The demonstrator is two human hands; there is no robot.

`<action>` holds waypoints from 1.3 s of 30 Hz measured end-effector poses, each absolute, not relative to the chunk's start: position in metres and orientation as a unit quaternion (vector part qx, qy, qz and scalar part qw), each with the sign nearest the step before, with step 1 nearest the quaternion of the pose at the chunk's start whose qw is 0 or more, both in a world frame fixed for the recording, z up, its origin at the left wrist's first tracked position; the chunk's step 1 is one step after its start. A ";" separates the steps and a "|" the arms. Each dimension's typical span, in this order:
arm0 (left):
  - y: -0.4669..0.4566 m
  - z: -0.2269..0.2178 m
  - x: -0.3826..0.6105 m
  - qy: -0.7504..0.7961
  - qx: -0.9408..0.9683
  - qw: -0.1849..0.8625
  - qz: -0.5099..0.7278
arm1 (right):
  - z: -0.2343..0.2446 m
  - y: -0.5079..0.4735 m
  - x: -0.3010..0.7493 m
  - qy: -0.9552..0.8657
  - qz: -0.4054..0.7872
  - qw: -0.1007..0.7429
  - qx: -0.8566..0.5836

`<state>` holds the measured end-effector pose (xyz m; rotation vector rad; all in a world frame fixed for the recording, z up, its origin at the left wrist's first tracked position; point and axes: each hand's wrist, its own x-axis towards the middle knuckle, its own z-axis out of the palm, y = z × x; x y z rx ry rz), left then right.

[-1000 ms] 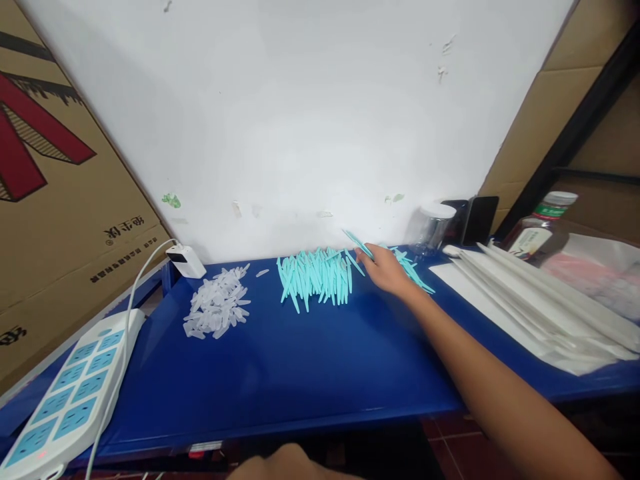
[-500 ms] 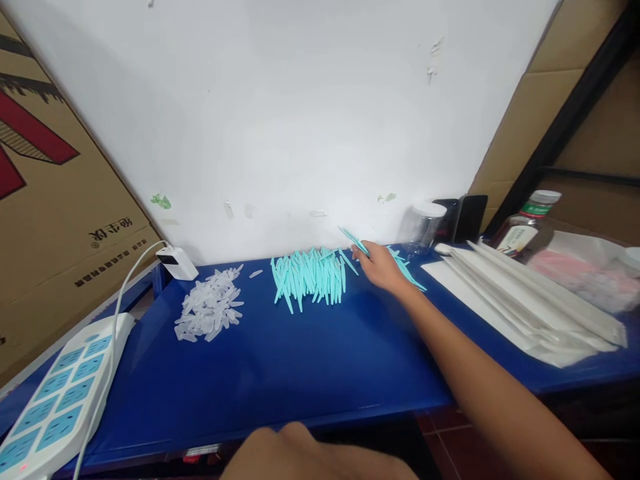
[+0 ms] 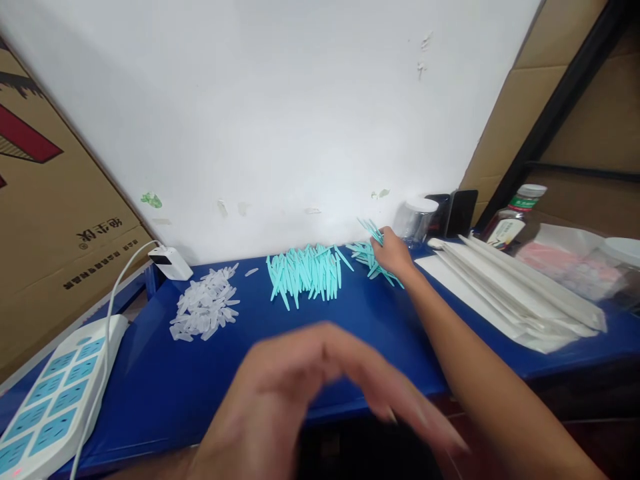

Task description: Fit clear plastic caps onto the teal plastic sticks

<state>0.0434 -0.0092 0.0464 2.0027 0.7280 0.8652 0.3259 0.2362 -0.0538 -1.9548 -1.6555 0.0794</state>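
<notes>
My right hand (image 3: pixel 393 253) is closed around several slim turquoise plastic sticks (image 3: pixel 371 230), whose ends point up and left toward the wall. Below it lies a small loose pile of the same sticks (image 3: pixel 364 257) on the blue table. To the left sits a larger heap of turquoise sticks (image 3: pixel 305 275), mostly lined up side by side. My left hand (image 3: pixel 320 373), blurred and close to the camera, arches over the table's front edge with fingers bent and apart. Nothing shows in it. Farther left is a pile of small translucent plastic pieces (image 3: pixel 205 305).
A white power strip (image 3: pixel 60 393) and a charger (image 3: pixel 171 263) with a cable are at the left. White paper bags (image 3: pixel 510 293), a clear jar (image 3: pixel 417 223), dark phones (image 3: pixel 460 213) and a bottle (image 3: pixel 513 217) stand right. A wall (image 3: pixel 300 120) rises behind the table (image 3: pixel 165 393).
My left hand has risen from the bottom edge and its fingers have spread. My right hand, holding sticks, has shifted slightly right over the small pile, and more held sticks show.
</notes>
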 end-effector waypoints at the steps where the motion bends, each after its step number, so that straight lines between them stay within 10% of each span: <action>1: 0.007 0.051 0.044 0.304 0.785 0.398 0.365 | -0.054 0.236 0.329 -0.611 0.028 0.274 -0.742; 9: 0.168 -0.015 -0.031 0.464 0.767 0.123 0.426 | -0.052 0.232 0.343 -0.568 0.021 0.196 -0.799; 17: 0.206 -0.058 -0.085 0.575 0.786 -0.090 0.209 | -0.052 0.227 0.340 -0.568 -0.001 0.084 -0.818; 39: 0.208 -0.051 -0.097 0.635 0.745 -0.130 0.159 | -0.060 0.218 0.271 -0.680 0.000 0.060 -0.730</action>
